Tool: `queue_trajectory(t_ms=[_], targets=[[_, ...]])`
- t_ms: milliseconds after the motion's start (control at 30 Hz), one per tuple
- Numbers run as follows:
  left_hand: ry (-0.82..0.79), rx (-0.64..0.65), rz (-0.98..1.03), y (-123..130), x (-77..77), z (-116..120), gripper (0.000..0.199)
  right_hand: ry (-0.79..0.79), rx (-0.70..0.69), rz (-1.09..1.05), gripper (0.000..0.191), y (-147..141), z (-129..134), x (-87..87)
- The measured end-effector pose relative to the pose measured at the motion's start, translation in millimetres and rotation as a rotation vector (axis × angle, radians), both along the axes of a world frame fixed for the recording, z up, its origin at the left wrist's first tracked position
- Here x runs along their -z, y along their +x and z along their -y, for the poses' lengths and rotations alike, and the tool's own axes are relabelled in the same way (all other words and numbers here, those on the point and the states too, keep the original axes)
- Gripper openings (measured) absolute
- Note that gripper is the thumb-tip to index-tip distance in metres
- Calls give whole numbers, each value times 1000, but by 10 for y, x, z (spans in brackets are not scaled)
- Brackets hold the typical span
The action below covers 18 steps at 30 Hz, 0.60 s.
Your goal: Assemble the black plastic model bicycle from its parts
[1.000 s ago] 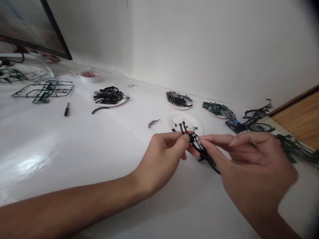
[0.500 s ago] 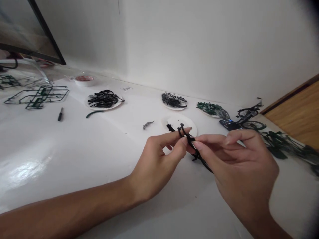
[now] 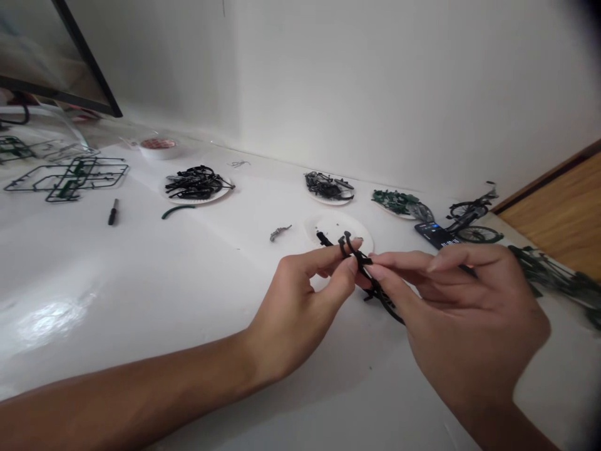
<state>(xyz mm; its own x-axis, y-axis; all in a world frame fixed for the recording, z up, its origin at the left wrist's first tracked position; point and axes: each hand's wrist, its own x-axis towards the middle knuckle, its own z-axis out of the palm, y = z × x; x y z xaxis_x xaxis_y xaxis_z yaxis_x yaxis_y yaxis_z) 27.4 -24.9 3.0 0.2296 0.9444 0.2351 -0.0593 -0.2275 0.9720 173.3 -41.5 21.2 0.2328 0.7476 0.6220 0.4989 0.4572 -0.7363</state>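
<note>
Between my two hands is a black model bicycle frame (image 3: pixel 360 262), tilted above the table. My left hand (image 3: pixel 305 297) pinches its upper end between thumb and forefinger, near two thin curved prongs. My right hand (image 3: pixel 464 307) has thumb and forefinger closed on the same piece, just to the right of the left fingertips. Part of a dark wheel (image 3: pixel 389 307) shows below, partly covered by my right hand. A white paper plate (image 3: pixel 335 220) with a few tiny bits lies right behind the held piece.
Further plates hold black parts (image 3: pixel 197 183), more dark parts (image 3: pixel 327 186) and green parts (image 3: pixel 395 202). A phone (image 3: pixel 436 235) and an assembled model bicycle (image 3: pixel 474 216) are at the right. Leftward lie a screwdriver (image 3: pixel 113 213), a green curved strip (image 3: pixel 178 210), a sprue frame (image 3: pixel 77 177) and a monitor (image 3: pixel 61 56).
My right hand has turned a little and shifted slightly right at the wrist. The held bicycle frame moved slightly right. Both hands keep their grip.
</note>
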Motion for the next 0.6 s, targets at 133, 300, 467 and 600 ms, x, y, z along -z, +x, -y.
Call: queue_trajectory(t_ms=[133,300,467,600], targets=[[-11,11,11,1,-21,17,31,14,18,-10,35,-31,-17,3],[-57,27,25,0,-34,36,33,11,43,0,33,-55,-17,-2],[-81,50,42,6,-32,25,34,-13,67,62,34,-40,2,-6],[-79,54,41,12,-24,6,34,2,37,74,36,-26,-18,23]])
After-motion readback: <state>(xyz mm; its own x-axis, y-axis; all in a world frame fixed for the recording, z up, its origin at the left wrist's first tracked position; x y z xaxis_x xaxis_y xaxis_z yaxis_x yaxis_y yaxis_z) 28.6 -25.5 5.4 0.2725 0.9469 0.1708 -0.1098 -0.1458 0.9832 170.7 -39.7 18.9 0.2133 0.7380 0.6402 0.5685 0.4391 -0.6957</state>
